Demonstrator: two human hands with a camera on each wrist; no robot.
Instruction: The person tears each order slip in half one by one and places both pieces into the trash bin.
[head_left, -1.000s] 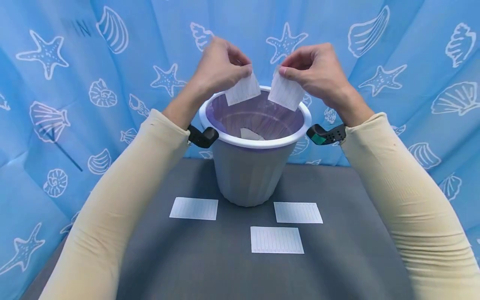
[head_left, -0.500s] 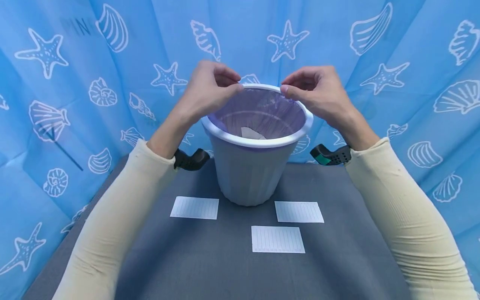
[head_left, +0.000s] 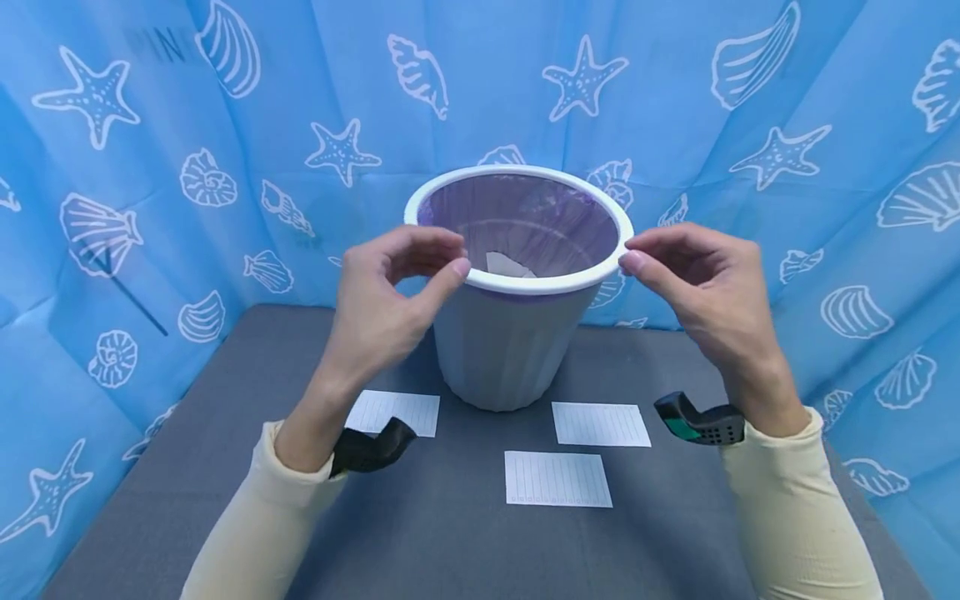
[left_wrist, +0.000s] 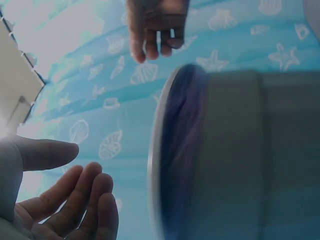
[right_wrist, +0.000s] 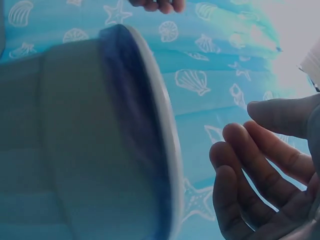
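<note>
A grey trash bin with a white rim and purple liner stands upright on the dark table, a piece of white paper low inside it. To its left, in front of the rim, hovers my left hand, holding nothing, fingers loosely bent. My right hand is likewise bare, its thumb and fingertips close by the rim's right side. Both wrist views show gaps between the bin and the fingers of the left and fingers of the right hand.
Three lined white paper slips lie before the bin: a left slip, partly behind the left wrist, a right slip and a front slip. Behind everything hangs a blue curtain with shell and starfish prints.
One second ago each hand pinched a white paper slip over the bin. Those slips have left the fingers; both hands have come down, back and apart to the bin's sides.
</note>
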